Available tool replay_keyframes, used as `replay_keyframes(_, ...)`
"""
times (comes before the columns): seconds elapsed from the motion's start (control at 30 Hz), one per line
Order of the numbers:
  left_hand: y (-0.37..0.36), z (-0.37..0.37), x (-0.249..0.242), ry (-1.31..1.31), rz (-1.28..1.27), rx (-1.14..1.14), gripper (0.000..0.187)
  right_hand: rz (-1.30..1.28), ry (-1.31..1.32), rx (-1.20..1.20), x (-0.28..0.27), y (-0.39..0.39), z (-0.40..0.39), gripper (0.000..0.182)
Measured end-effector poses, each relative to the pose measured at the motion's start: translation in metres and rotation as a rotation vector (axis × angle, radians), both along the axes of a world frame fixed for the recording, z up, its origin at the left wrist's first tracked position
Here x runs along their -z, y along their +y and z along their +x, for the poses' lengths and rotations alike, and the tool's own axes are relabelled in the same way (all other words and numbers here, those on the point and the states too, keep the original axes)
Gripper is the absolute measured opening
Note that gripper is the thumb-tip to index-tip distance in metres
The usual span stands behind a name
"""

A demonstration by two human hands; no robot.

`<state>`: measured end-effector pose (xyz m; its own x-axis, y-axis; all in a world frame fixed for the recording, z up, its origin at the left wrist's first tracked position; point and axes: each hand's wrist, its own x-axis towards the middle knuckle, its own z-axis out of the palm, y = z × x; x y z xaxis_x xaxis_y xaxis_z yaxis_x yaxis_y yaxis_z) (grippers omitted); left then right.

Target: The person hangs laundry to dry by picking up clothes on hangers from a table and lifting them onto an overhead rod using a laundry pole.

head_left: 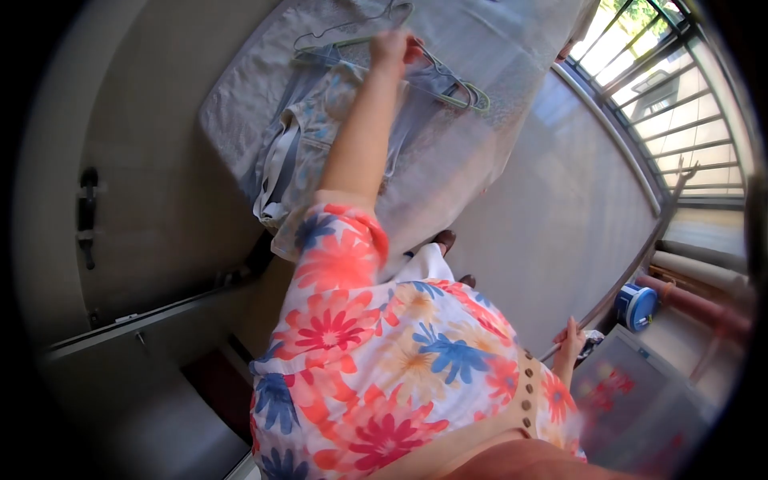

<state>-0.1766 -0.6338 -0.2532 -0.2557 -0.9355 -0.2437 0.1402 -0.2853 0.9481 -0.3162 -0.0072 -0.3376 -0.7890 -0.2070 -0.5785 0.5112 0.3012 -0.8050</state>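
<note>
My left hand (pixel 392 50) reaches out over a grey patterned cloth cover (pixel 472 44) and is closed on clothes hangers (pixel 456 90). Several garments lie below the hangers, among them a pale top with a faint blue and yellow print (pixel 316 120); my forearm hides part of them. Low on the right, my right hand (pixel 570 342) is wrapped round a long thin pole (pixel 640 256). The pole slants up toward the window and ends in a small fork.
A barred window (pixel 672 104) is at the upper right. A blue and white bucket (pixel 638 307) stands by the wall near a grey box-like surface with red flowers (pixel 608 388). Left are a door with a dark handle (pixel 88 216) and a cabinet (pixel 144 400).
</note>
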Motion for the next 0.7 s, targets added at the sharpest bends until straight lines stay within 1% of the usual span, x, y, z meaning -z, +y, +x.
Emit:
replay_keyframes(0.1,0.006,0.016,-0.031,0.140,-0.186,0.081,0.011,-0.024,0.008,-0.037,-0.007,-0.008,-0.003,0.024)
replay_keyframes(0.17,0.015,0.034,-0.059,0.262,-0.263,0.064,0.007,-0.047,0.012,-0.082,-0.008,-0.010,-0.005,0.024)
replay_keyframes(0.2,0.023,0.043,-0.074,0.283,-0.303,0.010,0.008,-0.060,0.011,-0.105,-0.010,-0.011,-0.004,0.024)
replay_keyframes(0.23,0.043,0.050,-0.102,0.198,-0.358,-0.132,0.016,-0.073,0.012,-0.129,-0.013,-0.014,-0.004,0.024)
replay_keyframes(0.27,0.058,0.065,-0.122,0.236,-0.424,-0.075,0.015,-0.085,0.013,-0.153,-0.016,-0.015,-0.003,0.025)
replay_keyframes(0.3,0.057,0.084,-0.127,0.168,-0.426,-0.104,0.013,-0.104,0.020,-0.193,-0.017,-0.015,-0.002,0.025)
replay_keyframes(0.33,0.080,0.091,-0.149,0.246,-0.457,-0.123,0.009,-0.123,0.027,-0.236,-0.017,-0.015,-0.001,0.025)
replay_keyframes(0.37,0.086,0.109,-0.158,0.282,-0.485,-0.002,0.014,-0.144,0.035,-0.280,-0.017,-0.014,0.002,0.026)
replay_keyframes(0.4,0.103,0.119,-0.173,0.231,-0.473,-0.020,0.019,-0.170,0.055,-0.328,-0.017,-0.015,0.004,0.025)
replay_keyframes(0.43,0.119,0.130,-0.184,0.259,-0.447,0.005,0.022,-0.196,0.079,-0.375,-0.017,-0.016,0.007,0.025)
replay_keyframes(0.5,0.158,0.137,-0.203,0.229,-0.508,-0.078,0.024,-0.222,0.096,-0.444,-0.024,-0.020,0.015,0.025)
replay_keyframes(0.53,0.173,0.141,-0.210,0.215,-0.538,-0.119,0.025,-0.232,0.105,-0.477,-0.028,-0.023,0.021,0.025)
replay_keyframes(0.6,0.197,0.154,-0.221,0.186,-0.552,-0.079,0.026,-0.238,0.123,-0.550,-0.040,-0.024,0.034,0.025)
replay_keyframes(0.7,0.220,0.177,-0.231,0.211,-0.537,-0.041,0.027,-0.154,0.226,-0.694,-0.055,-0.024,0.054,0.026)
